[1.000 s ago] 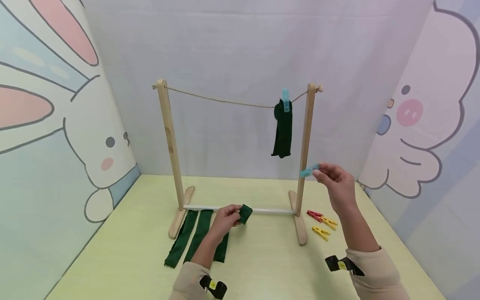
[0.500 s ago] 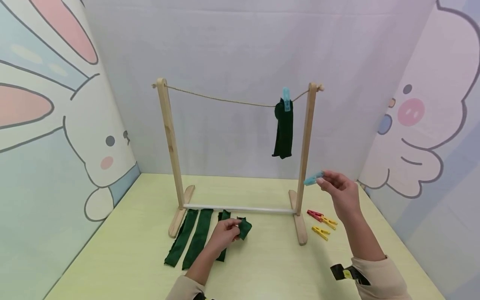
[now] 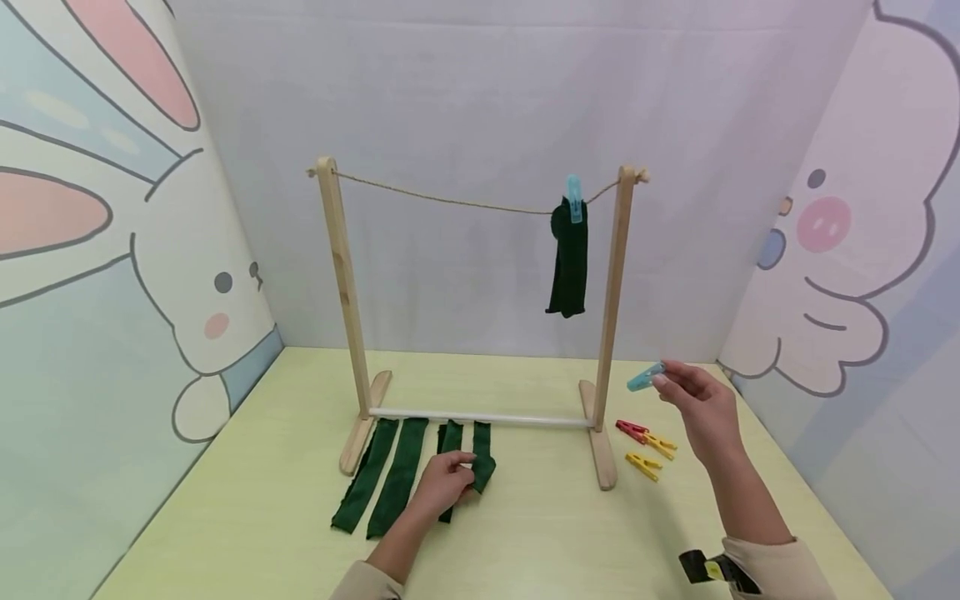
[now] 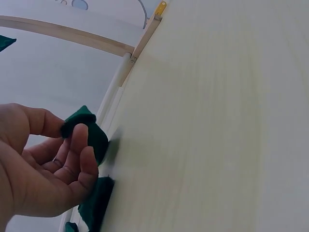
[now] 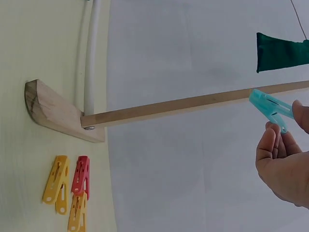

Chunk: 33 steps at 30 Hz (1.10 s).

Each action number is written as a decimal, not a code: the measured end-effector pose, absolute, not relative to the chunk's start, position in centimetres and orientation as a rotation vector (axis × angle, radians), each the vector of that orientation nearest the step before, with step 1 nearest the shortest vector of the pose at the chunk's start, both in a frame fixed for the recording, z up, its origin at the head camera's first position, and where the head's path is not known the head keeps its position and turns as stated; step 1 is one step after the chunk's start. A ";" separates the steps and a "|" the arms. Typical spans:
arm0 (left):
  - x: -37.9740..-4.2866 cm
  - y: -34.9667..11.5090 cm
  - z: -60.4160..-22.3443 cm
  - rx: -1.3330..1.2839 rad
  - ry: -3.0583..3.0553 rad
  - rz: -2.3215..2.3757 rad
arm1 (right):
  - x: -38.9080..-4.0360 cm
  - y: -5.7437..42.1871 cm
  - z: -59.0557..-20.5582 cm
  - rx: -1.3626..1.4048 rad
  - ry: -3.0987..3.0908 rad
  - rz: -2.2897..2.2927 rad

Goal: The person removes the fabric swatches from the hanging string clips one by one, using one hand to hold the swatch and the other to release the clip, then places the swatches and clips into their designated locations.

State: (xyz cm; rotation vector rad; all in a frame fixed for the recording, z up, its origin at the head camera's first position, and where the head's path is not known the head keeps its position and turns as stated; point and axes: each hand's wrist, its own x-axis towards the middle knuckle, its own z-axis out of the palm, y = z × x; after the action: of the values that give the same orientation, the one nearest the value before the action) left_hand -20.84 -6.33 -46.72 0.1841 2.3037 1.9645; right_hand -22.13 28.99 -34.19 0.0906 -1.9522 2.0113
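Low over the table, my left hand (image 3: 442, 483) pinches a dark green cloth strip (image 3: 482, 473). In the left wrist view the cloth (image 4: 98, 141) bunches between thumb and fingers. Three more green strips lie side by side to its left, the nearest one (image 3: 451, 437) partly covered by my hand. To the right of the stand, my right hand (image 3: 701, 408) holds a light blue clothespin (image 3: 646, 377) in the air between thumb and fingers. On the rope (image 3: 450, 200) hangs a green cloth (image 3: 571, 267), clipped by another blue clothespin (image 3: 574, 200) close to the right post.
A wooden stand with a left post (image 3: 343, 283), a right post (image 3: 616, 292) and a white bottom rail (image 3: 480, 417) stands on the yellow table (image 3: 540, 533). By its right foot (image 3: 600, 446) lie a red clothespin (image 3: 632, 429) and two yellow clothespins (image 3: 643, 467). Cartoon-printed walls flank both sides.
My left hand has lowered the cloth strip toward me, and its far part now lies on the table. My right hand has moved right and down with the blue clothespin.
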 end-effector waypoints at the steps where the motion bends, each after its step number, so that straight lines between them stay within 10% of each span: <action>1: -20.8 -6.3 -46.8 0.187 2.305 1.954 | -22.0 29.1 -34.3 0.077 -1.963 2.006; 33: -19.2 -7.0 -46.9 0.159 2.325 1.618 | -19.6 32.0 -39.9 -0.119 -2.072 2.015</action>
State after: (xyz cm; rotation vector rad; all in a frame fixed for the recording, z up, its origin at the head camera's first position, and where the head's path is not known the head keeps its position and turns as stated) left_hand -19.23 -7.02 -46.95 0.1595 2.3248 1.6180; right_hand -19.64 32.01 -39.95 -0.1192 -2.0717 2.0152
